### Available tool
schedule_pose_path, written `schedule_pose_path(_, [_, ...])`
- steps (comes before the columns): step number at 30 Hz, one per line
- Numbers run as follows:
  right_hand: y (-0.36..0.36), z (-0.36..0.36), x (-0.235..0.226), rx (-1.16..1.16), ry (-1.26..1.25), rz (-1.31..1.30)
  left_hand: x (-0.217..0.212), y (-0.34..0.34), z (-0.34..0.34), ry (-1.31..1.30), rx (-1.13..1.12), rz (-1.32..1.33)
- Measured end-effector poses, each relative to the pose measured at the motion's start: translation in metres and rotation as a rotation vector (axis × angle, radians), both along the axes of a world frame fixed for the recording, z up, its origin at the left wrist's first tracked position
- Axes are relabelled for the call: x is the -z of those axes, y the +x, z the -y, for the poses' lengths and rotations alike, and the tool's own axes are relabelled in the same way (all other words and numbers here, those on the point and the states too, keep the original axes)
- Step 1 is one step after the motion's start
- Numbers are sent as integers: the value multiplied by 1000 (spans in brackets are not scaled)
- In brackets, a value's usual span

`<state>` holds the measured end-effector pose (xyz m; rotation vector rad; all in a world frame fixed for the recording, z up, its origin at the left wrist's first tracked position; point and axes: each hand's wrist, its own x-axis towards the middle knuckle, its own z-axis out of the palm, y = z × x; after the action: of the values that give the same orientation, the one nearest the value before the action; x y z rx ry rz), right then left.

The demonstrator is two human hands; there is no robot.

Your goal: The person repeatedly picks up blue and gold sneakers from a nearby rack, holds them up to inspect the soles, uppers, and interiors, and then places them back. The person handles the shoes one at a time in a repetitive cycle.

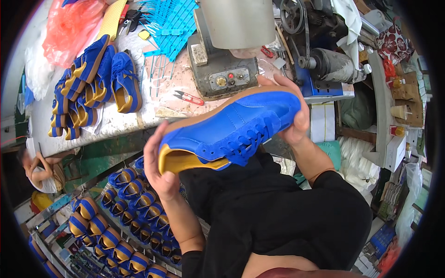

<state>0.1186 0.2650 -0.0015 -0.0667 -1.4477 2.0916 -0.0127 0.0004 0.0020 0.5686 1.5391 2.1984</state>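
While it is held sideways above the lap, the blue suede lace-up shoe with a tan rubber sole (232, 127) is gripped at its heel by the left hand (160, 173) and at its toe by the right hand (292, 116), just before the cluttered worktop (125, 118).

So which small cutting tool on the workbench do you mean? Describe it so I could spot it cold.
Start at the grey machine standing on the pale workbench. Just left of its base, above the blue shoe held in both hands, lie small thread snips. They have red handles and short dark blades, unlike the bright blue plastic strips farther back.
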Motion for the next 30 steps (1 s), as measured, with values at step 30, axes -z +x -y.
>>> schedule_pose_path(30, [3, 4, -12, 61, 112, -23, -46, -137, -103, 155, 122, -102])
